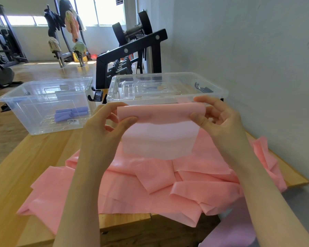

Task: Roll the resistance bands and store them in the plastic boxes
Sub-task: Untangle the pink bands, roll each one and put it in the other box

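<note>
Only purple bands [70,112] in left box [16,104]

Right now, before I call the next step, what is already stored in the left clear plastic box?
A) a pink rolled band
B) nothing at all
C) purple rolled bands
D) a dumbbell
C: purple rolled bands lie on the floor of the left plastic box, while both hands, left hand and right hand, pinch the pink band at its top fold.

- Tabletop [43,157]: light wood.
- Two clear plastic boxes [43,106] [166,88] stand at the far edge, side by side.
- Pink resistance band [150,186] lies crumpled across the near half, overhanging the front edge.
</note>
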